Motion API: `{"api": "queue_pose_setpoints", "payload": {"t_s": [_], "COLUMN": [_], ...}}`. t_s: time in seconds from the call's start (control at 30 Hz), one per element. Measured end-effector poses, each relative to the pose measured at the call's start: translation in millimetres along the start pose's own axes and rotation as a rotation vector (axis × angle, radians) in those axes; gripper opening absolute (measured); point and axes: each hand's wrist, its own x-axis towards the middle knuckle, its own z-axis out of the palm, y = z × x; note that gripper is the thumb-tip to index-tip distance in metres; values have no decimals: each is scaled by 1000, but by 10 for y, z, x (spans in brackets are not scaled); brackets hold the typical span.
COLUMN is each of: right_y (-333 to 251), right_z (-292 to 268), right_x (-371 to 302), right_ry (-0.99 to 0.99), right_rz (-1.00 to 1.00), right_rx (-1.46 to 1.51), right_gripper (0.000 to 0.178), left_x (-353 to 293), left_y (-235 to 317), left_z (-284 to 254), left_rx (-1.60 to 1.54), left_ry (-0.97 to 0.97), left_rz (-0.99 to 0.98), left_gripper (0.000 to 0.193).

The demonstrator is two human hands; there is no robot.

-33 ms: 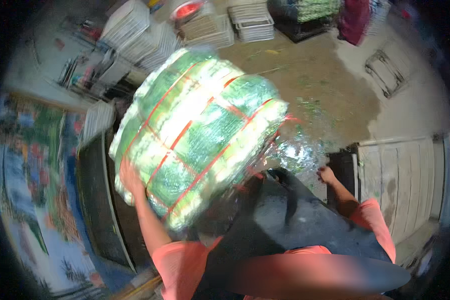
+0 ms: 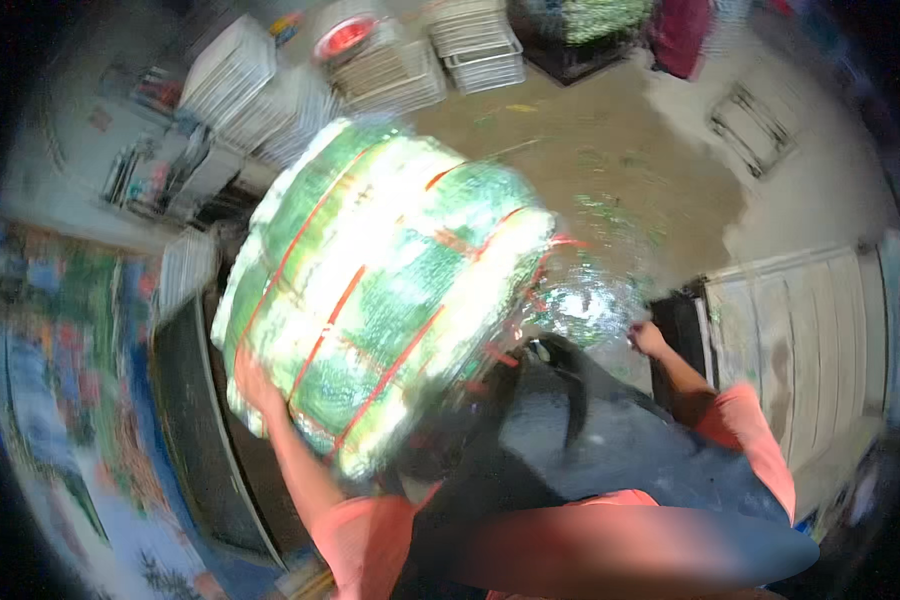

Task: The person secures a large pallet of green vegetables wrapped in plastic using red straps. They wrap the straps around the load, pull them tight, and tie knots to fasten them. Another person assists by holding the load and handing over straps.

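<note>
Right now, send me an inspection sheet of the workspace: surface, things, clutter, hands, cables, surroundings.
Surface: floor with a wet-looking brown patch and green scraps
Things: large green-and-white bundle bound with red strips; support underneath unclear
Clutter: stacked white crates, round red-and-white container
Hands: left hand against the bundle's near left side; right hand apart from it, contents unclear
Cables: nothing seen
Surroundings: pale slatted panel right, multicoloured panel left

We reach our left forearm (image 2: 300, 455) forward and slightly outward, the left hand (image 2: 258, 385) at its end flattened, its fingers blurred; we hold our right elbow out to the side, the right forearm (image 2: 682, 380) angling forward and inward to a loosely curled right hand (image 2: 648, 339)
</note>
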Motion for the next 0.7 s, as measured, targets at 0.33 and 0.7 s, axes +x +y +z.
{"api": "queue_pose_setpoints", "payload": {"t_s": [0.33, 0.7], "right_y": [214, 1873], "right_z": [-808, -1727], "right_x": [557, 1869], "right_ry": [132, 8], "right_rz": [65, -7], "right_rx": [-114, -450], "right_gripper": [28, 19], "left_x": [933, 2989], "left_y": [1092, 4694], "left_z": [-125, 1408], "left_rx": [146, -276], "left_ry": [313, -854], "left_rz": [-344, -152], "left_gripper": [46, 52]}}
